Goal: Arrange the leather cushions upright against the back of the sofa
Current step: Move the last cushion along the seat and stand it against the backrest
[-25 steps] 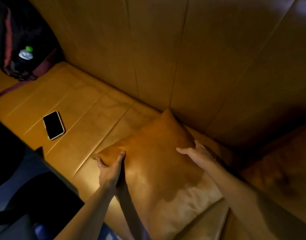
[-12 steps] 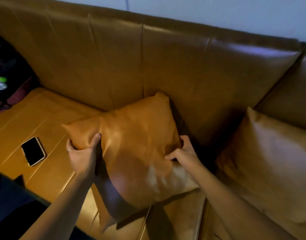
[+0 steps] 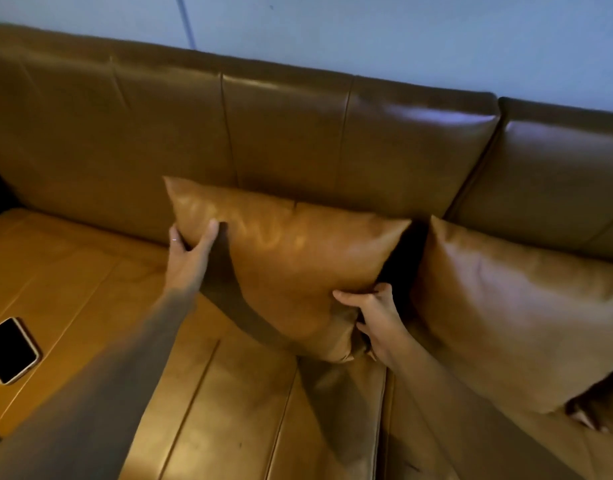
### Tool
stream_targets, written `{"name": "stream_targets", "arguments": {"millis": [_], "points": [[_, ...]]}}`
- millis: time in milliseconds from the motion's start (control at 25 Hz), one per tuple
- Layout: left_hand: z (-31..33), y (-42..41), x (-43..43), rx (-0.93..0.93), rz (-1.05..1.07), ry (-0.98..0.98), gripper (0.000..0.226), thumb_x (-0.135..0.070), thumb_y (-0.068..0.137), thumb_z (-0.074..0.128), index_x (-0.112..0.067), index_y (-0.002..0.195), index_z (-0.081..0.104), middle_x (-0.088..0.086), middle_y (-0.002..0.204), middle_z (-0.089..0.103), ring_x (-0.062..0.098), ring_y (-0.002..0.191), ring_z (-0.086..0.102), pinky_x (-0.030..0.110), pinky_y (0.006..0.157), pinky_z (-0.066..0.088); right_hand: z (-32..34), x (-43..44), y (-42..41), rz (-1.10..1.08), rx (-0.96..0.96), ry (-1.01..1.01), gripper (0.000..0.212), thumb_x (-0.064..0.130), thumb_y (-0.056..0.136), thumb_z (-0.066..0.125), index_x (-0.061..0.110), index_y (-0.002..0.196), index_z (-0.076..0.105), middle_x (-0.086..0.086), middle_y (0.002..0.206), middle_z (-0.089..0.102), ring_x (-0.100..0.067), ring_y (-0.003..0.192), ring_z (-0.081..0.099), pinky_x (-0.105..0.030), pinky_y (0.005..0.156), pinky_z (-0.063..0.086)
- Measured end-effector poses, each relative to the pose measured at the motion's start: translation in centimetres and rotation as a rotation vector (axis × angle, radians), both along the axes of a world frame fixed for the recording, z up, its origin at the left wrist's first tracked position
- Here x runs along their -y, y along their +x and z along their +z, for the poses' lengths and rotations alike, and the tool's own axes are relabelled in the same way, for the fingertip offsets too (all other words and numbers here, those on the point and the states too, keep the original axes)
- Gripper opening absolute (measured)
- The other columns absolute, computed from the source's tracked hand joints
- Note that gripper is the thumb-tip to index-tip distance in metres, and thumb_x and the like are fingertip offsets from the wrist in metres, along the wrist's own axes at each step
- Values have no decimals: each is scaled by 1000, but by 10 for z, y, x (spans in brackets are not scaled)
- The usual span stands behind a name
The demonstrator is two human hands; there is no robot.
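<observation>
A tan leather cushion stands nearly upright on the sofa seat, its top edge leaning on the sofa back. My left hand grips its upper left edge, thumb in front and fingers behind. My right hand pinches the lower right corner. A second leather cushion leans upright against the back just to the right, with a dark gap between the two.
A black phone lies face up on the seat at the left edge. A pale wall rises behind the sofa. A dark object sits at the far left against the back.
The cushion has been lifted from lying tilted on the seat to standing against the sofa back. Both hands moved up and back with it; the view tilted upward.
</observation>
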State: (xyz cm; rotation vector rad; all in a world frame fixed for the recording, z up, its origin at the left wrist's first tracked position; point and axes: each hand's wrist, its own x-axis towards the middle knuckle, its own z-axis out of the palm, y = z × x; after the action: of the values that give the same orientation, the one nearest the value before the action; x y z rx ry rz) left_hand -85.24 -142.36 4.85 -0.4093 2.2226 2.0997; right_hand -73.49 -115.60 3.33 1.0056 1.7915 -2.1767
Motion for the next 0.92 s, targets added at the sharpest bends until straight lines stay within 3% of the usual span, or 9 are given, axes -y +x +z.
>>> {"name": "stream_targets", "arguments": {"millis": [120, 240, 440, 600, 720, 920], "points": [[-14, -18, -19, 114, -52, -12, 103, -66, 74, 75, -38, 157, 20, -3, 152, 43, 28, 139, 42, 46, 106, 41, -5, -4, -14, 12, -39, 40, 110, 25, 71, 86, 41, 152, 12, -2, 152, 37, -31, 136, 40, -53, 111, 35], [-16, -27, -25, 119, 3, -2, 113, -72, 58, 81, -42, 152, 26, -5, 141, 51, 28, 129, 51, 52, 104, 46, -3, -2, -27, -20, -72, 54, 99, 23, 72, 85, 40, 145, 21, 1, 145, 42, -30, 133, 42, -56, 109, 37], [-23, -18, -29, 26, -4, 3, 95, -45, 77, 82, -36, 153, 25, -12, 124, 52, 17, 116, 53, 33, 91, 49, -10, -2, -31, -23, -116, 105, 85, 18, 66, 88, 41, 127, 33, 4, 132, 49, -24, 120, 49, -57, 107, 41], [-23, -22, -28, 4, -6, 25, 104, -46, 66, 86, -36, 152, 28, -4, 138, 49, 22, 127, 50, 43, 105, 46, -9, -4, -43, -37, -98, 169, 91, 19, 63, 89, 39, 129, 29, 3, 131, 50, -26, 123, 50, -54, 108, 41], [-22, -17, -29, -44, 21, 23, 105, -50, 59, 87, -34, 149, 34, -4, 139, 52, 19, 124, 54, 42, 103, 49, -14, 0, -41, -81, -114, 235, 95, 21, 65, 89, 40, 135, 29, 2, 136, 49, -28, 128, 49, -55, 109, 40], [-25, -24, -26, -65, 16, -7, 95, -39, 75, 85, -34, 151, 28, -4, 139, 50, 18, 123, 54, 39, 104, 48, -17, 1, -47, -40, -136, 305, 102, 32, 61, 90, 43, 138, 24, 1, 141, 47, -28, 131, 46, -57, 109, 39]]}}
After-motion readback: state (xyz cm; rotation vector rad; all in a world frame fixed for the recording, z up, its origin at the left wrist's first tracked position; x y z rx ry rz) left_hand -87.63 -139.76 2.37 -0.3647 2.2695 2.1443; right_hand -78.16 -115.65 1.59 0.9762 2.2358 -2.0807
